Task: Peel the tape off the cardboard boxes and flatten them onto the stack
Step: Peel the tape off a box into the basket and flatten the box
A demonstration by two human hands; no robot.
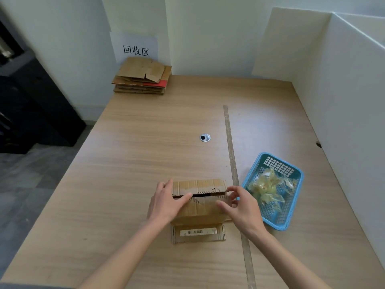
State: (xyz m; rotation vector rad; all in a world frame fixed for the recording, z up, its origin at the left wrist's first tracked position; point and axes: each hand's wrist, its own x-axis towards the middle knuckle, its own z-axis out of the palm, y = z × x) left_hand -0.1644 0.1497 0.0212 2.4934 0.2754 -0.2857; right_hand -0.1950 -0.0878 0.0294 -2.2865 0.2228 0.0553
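Both hands work on one small cardboard box point(199, 203) near the table's point(145, 142) front edge: the left hand point(168, 202) lies over its left side with fingers fairly straight, fingertips at the dark slit between the top flaps, and the right hand point(241, 207) hovers at the right end with fingers loosely spread, thumb and forefinger near the flap corner; whether they pinch anything I cannot tell. No tape is plain to see on the top seam, so peeling looks largely done and this box seems ready for opening and flattening. A blue basket point(291, 223) just to the right holds crumpled peeled tape point(268, 185). At the far left corner a stack of flattened boxes point(142, 77) waits below a paper sign point(135, 45).
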